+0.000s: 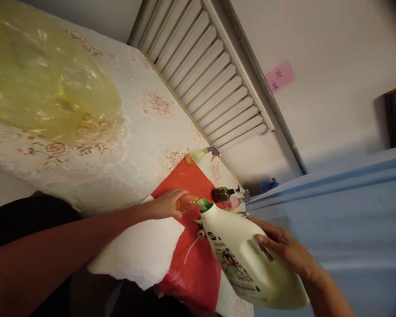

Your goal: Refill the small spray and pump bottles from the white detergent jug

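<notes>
My left hand [169,204] is closed round a small clear orange-tinted bottle [186,204] with no cap or spray head on it. In my right hand [280,244] is the handle of a large pale green detergent jug [247,259] with a printed label. The jug is tilted, its green-lined spout [205,205] close to the mouth of the small bottle. Whether liquid is flowing, I cannot tell. Below the bottle, a spray head [200,233] with a thin dip tube [190,252] lies on a red plastic sheet [191,273].
A dark green spray bottle [220,194], a pink bottle [232,203] and a pale yellow spray bottle [198,155] stand near the wall. White paper towel [145,253] lies partly on the red sheet. A yellow plastic bag [53,79] covers part of the floral tablecloth [141,119]. A radiator [204,66] and blue curtain [336,229] border the table.
</notes>
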A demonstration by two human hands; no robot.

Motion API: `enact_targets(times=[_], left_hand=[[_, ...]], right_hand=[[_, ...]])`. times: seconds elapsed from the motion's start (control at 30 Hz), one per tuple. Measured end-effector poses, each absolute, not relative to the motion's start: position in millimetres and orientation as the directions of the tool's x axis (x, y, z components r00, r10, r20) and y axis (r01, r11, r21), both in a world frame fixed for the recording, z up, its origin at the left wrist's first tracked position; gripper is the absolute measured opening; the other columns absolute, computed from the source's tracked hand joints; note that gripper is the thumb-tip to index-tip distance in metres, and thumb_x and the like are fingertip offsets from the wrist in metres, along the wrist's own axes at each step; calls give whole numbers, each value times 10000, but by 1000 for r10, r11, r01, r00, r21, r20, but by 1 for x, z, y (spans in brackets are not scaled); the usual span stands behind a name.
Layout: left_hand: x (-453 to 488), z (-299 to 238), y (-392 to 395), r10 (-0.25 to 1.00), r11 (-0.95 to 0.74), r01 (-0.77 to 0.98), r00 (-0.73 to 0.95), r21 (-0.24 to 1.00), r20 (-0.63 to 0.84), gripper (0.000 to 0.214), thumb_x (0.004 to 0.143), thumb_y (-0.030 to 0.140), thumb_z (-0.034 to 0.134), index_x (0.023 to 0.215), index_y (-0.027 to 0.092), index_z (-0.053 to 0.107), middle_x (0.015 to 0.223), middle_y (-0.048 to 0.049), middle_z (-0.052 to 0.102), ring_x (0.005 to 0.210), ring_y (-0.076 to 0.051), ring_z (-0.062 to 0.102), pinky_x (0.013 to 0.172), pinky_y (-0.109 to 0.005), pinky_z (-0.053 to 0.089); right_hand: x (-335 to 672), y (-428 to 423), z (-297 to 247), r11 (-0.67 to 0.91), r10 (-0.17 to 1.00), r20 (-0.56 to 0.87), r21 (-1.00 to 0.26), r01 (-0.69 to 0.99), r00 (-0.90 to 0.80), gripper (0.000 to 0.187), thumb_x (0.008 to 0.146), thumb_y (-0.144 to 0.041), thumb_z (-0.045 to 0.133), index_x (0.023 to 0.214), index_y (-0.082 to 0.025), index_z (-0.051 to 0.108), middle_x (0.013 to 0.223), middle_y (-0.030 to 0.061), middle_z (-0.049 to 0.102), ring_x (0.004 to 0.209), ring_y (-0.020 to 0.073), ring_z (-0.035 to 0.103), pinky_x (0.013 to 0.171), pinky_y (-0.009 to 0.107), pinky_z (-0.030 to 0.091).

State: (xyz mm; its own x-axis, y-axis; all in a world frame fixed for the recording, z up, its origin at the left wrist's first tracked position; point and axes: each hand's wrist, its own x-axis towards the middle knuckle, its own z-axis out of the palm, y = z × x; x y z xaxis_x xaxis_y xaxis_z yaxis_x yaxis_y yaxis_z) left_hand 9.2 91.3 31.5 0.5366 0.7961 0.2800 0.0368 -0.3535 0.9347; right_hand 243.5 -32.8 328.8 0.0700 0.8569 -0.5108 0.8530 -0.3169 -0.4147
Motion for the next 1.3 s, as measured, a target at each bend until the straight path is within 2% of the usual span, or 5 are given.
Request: enact_targets(times=[1.3], left_hand=[[8, 37, 91, 794, -357, 49, 542, 933, 275, 763, 648, 197, 722, 1364, 245, 463, 1404, -91, 532, 1304, -312, 482, 1097, -433, 383]], right_hand=[[239, -31, 332, -308, 858, -507, -387, 869, 78, 687, 868, -551, 596, 1416, -147, 505, 713, -3, 566, 550, 109, 416, 548, 258, 343]])
